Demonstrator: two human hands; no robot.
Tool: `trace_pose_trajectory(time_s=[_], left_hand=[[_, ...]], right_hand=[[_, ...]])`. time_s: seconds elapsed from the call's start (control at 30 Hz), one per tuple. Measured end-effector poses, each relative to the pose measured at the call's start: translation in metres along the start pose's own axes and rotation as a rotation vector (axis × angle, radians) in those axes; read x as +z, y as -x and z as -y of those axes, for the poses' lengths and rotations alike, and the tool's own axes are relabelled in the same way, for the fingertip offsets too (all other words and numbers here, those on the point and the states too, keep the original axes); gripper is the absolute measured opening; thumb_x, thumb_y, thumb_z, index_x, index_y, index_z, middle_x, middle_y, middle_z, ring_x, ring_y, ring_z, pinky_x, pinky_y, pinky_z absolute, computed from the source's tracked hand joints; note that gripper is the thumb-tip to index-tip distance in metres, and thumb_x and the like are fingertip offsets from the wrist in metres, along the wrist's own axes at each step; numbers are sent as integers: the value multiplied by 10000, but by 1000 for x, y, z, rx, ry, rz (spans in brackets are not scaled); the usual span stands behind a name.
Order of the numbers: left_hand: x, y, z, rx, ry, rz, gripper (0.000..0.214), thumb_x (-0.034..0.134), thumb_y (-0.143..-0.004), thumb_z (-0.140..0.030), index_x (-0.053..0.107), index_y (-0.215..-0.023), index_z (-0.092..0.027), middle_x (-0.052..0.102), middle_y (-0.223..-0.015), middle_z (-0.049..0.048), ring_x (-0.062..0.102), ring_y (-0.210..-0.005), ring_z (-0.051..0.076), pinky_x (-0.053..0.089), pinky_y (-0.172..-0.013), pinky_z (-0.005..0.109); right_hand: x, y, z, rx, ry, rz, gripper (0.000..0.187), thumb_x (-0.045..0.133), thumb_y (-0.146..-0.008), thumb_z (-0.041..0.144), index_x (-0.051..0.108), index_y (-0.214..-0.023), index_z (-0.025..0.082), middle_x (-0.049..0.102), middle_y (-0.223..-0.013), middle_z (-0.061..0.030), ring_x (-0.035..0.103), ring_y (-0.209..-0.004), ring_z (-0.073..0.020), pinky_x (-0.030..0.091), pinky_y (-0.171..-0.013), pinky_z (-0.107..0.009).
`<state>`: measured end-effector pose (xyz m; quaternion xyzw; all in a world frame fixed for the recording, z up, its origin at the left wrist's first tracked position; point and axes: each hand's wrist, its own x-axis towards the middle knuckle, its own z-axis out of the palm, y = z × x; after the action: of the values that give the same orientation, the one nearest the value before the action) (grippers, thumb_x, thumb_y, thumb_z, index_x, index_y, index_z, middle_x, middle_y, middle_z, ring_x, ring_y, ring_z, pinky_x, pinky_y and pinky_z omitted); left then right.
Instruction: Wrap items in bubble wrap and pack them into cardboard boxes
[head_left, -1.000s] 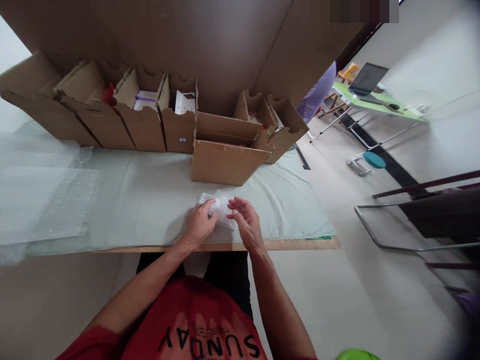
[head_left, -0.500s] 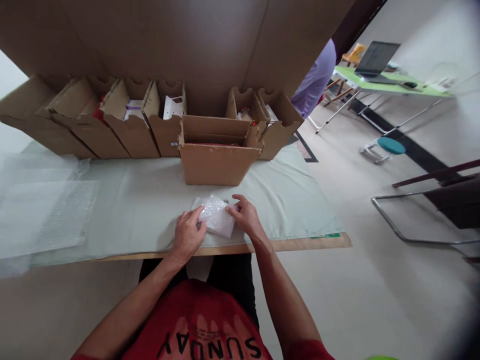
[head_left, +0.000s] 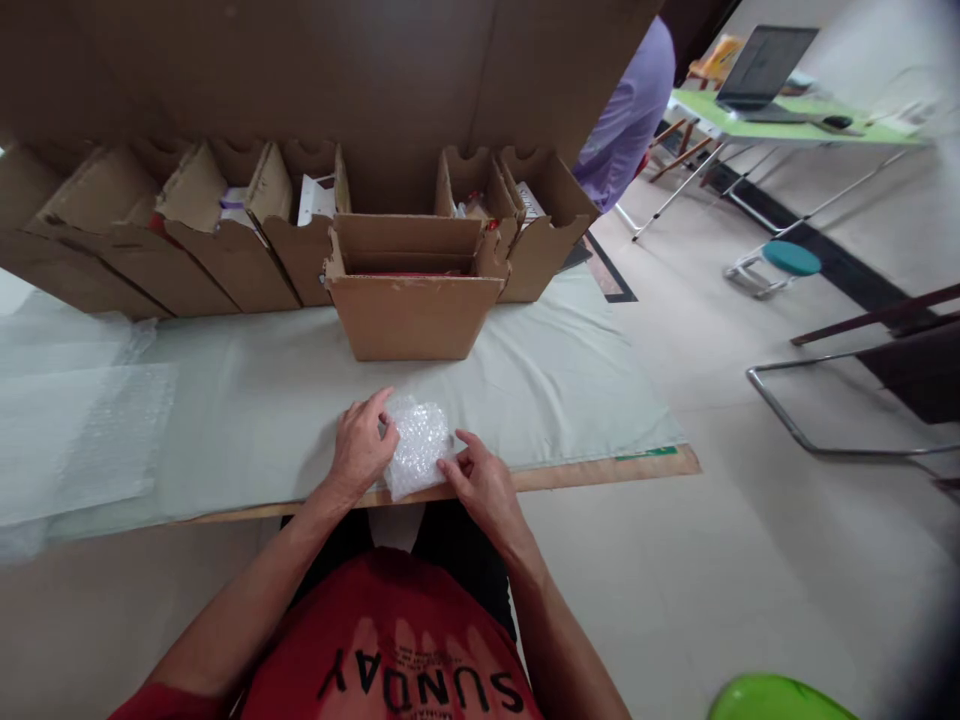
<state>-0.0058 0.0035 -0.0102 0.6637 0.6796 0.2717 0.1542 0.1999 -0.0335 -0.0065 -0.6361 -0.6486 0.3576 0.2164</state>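
Note:
A small bubble-wrapped packet (head_left: 420, 448) lies near the front edge of the cloth-covered table, between my hands. What is inside the wrap is hidden. My left hand (head_left: 363, 442) grips the packet's left edge, thumb and fingers bent against it. On the opposite side, my right hand (head_left: 480, 484) holds the lower right edge between thumb and curled fingers. Just beyond the packet stands an open cardboard box (head_left: 416, 322) with something red low inside it.
Flat bubble wrap sheets (head_left: 90, 440) lie at the left. Cardboard bins (head_left: 202, 265) line the back, some holding white or red items, before a tall cardboard panel (head_left: 300, 80). A person in a purple sleeve (head_left: 626, 115) is behind. A green stool (head_left: 776, 698) stands at lower right.
The packet has turned and come slightly nearer the table edge. My right hand has shifted from its upper right side to its lower right. The head view has moved a little.

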Motion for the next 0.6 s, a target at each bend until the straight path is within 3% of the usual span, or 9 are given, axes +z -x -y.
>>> trace_pose_trajectory(time_s=[0.27, 0.6], left_hand=[[-3, 24, 20, -34, 51, -87, 464, 518, -814, -158, 646, -1260, -145, 700, -860, 65, 641, -867, 245, 510, -877, 394], [-3, 27, 21, 19, -235, -79, 432, 513, -863, -150, 665, -1267, -131, 744, -990, 140, 612, -1026, 345, 493, -904, 485]], right_hand=[[-10, -31, 14, -113, 138, -9, 402, 634, -908, 385, 642, -1257, 185, 749, -1082, -77, 691, -885, -212, 497, -822, -325], [5, -17, 17, -90, 175, 61, 468, 617, -921, 385, 594, -1334, 167, 743, -882, -42, 680, -802, -209, 463, -734, -305]])
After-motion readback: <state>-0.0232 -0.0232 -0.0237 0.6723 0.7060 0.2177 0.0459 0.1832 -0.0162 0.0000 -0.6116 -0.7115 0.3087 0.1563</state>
